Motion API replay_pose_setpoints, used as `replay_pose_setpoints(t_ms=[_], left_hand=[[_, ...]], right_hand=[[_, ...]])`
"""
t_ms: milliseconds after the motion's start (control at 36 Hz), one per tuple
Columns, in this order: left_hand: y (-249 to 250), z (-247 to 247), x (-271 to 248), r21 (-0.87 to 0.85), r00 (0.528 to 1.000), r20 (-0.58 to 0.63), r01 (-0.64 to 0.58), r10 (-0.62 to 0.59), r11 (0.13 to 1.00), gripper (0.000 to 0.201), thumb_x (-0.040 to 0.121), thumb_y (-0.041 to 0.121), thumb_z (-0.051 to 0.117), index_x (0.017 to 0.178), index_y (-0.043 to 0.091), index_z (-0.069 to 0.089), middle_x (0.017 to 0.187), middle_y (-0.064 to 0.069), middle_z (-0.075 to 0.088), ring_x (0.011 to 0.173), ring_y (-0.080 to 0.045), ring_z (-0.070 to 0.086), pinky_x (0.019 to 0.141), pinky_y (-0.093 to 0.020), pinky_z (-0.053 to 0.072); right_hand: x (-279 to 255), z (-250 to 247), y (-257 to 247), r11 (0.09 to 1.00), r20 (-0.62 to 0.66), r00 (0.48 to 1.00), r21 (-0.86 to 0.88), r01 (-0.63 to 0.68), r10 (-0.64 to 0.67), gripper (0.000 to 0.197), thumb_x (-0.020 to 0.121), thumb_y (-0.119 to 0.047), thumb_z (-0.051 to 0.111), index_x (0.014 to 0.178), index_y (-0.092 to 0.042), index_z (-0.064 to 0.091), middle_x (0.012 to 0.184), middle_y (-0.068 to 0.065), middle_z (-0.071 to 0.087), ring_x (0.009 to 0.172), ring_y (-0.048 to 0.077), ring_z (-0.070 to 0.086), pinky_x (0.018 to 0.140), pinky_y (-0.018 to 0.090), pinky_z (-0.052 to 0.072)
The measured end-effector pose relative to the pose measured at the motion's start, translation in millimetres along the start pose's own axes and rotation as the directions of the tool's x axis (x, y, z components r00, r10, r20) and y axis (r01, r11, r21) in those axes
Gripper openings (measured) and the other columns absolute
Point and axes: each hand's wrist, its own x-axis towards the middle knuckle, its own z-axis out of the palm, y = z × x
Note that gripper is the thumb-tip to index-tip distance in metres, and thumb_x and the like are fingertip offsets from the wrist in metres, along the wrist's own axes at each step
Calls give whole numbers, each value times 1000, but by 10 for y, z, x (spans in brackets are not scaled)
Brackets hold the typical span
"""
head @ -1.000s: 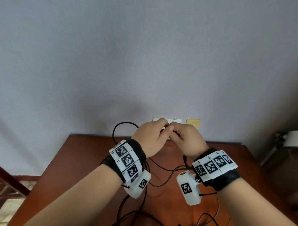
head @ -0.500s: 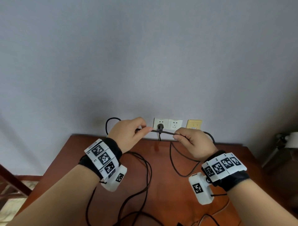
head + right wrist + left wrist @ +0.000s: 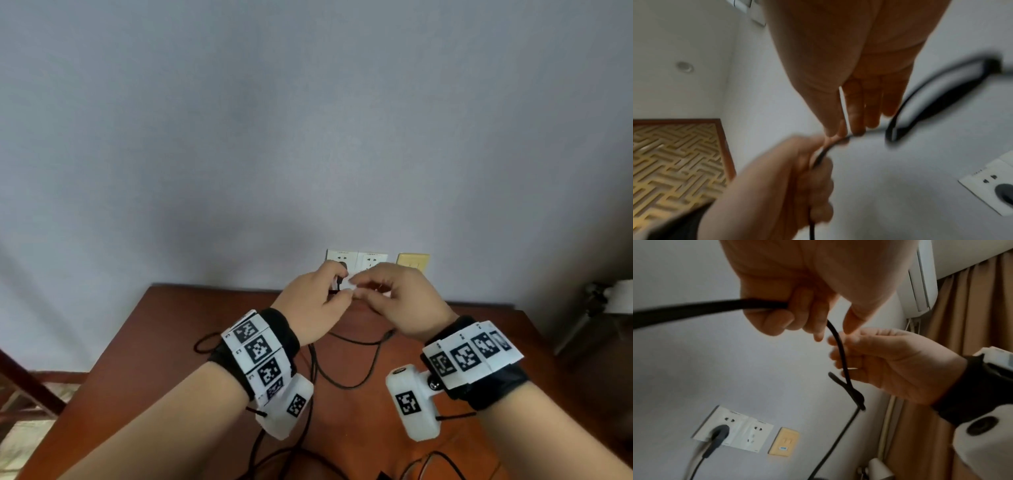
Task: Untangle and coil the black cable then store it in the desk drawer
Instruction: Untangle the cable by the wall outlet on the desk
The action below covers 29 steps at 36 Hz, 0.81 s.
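Progress: You are in the coiling stage, judged from both hands working one run of cable above the desk; no finished coil shows, and much slack lies loose.
Remaining: Gather the slack, close the coil, and stow it. No drawer is in view, so you cannot tell its state.
Left hand [image 3: 313, 305]: Your fingers are curled round the cable [image 3: 840, 350]; it enters your fist from one side and leaves between thumb and fingertips.
Right hand [image 3: 407, 301]: Your fingers are curled and meet the left fingertips. In the right wrist view they seem to pinch the cable at that point; blur leaves this unsure.
Cable, position: Held raised between your hands, in front of the sockets [image 3: 356, 262]. From there it drops to the desk [image 3: 171, 329], where several strands loop and cross between your wrists.
Cable, look: Thin, black, round and limp. Below your right hand it carries a thicker dark piece, perhaps a tie or a knot.
Plug [image 3: 719, 434]: A dark plug sits in the left socket. Whether it belongs to your cable cannot be told.
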Motion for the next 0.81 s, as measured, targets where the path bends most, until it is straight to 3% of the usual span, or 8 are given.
replay_pose_setpoints(t_ms=[111,222,333,417,528,639,694,806], left_hand=[[-95,-86,18,14,999,-30,12,-11,1000,19,92,42,54,104,30,63,98,14,65,92,-8,60,83,-26,47],[-115,-95,36,-33,996,-87,-29,26,999,17,91,36,58,84,26,70,82,15,69,79,-4,62,75,-23,47],[-157,-106,27,-61,986,-147,-85,75,995,19,94,32,56,80,24,67,72,13,66,70,-4,60,68,-22,45],[-173,-124,27,-61,977,-192,-108,94,992,18,95,29,53,80,27,63,67,12,60,66,-7,55,61,-18,41],[-180,-172,40,-152,951,-301,-120,69,981,21,97,26,52,77,28,59,61,14,53,60,-10,49,59,-22,38],[-195,-198,51,-164,937,-345,-109,46,980,27,98,25,48,72,32,49,57,12,49,57,-10,49,60,-30,43],[-210,-210,46,-151,949,-315,-75,23,986,25,99,25,45,74,24,50,59,7,52,59,-18,54,61,-36,46],[-181,-220,29,4,997,-71,-13,14,1000,20,98,17,40,83,19,53,75,7,67,63,1,54,59,-22,36]], right_hand=[[4,-242,145,978,-98,981,-108,-178,168,12,87,-28,63,100,-29,63,99,-6,64,88,8,59,77,21,45],[-86,-171,237,914,103,921,-204,-350,375,22,90,-40,58,107,-26,58,97,-10,61,89,11,58,78,24,44],[-174,-19,259,941,111,934,-39,-337,339,13,90,-17,58,85,-29,62,82,-14,64,83,9,59,70,11,40],[-209,30,244,931,155,929,96,-351,335,33,82,-4,54,98,-32,52,106,-12,60,96,20,62,83,29,49],[-211,98,251,922,195,922,135,-362,334,34,85,-11,61,108,-23,39,109,-6,64,90,14,63,81,32,50],[-210,184,296,936,150,938,125,-330,311,1,91,-17,57,92,-16,58,92,0,68,89,16,62,88,33,47],[-214,198,323,939,140,944,133,-316,297,14,93,-17,53,82,-18,62,85,-3,69,86,13,62,89,34,46],[-184,194,349,938,91,953,176,-300,288,22,94,-17,54,77,-22,67,83,-7,71,89,8,65,91,31,48]])
